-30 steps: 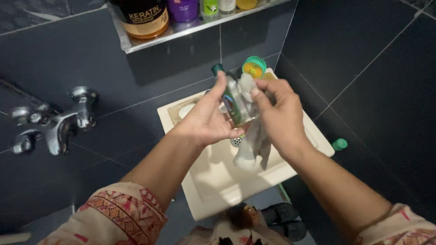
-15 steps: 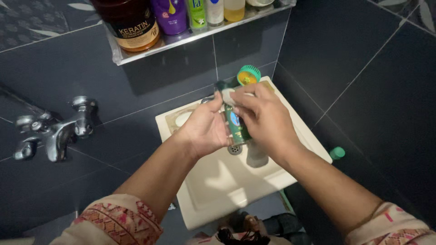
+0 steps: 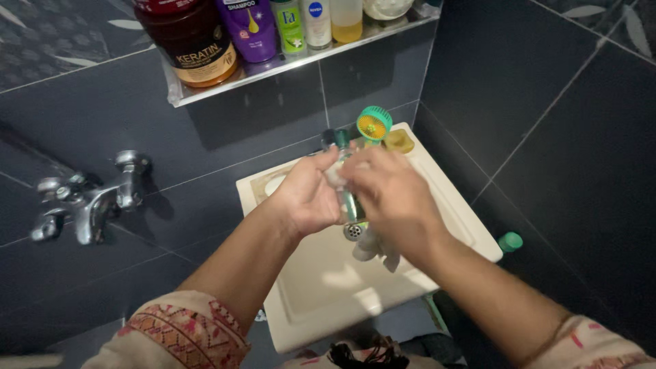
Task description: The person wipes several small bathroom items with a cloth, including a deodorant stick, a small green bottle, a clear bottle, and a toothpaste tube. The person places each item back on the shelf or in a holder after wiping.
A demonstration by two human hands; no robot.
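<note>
A small clear bottle (image 3: 350,199) with a greenish tint and a dark green cap was held upright over the middle of the white sink (image 3: 321,287), just above the drain (image 3: 352,231). Most of its body was hidden; only a narrow strip showed between the hands. The left hand (image 3: 311,198) curled around the bottle's side, fingers closed on it. The right hand (image 3: 393,195) wrapped over it from the other side, and a pale wet cloth (image 3: 374,247) hung down beneath that palm. The two hands pressed close together around the bottle.

On the sink's far rim stood a round teal and yellow brush (image 3: 374,124) beside a yellowish soap bar (image 3: 399,141). A chrome tap (image 3: 85,198) was mounted on the dark tiled wall to the left. Above, a shelf (image 3: 205,92) carried jars and bottles.
</note>
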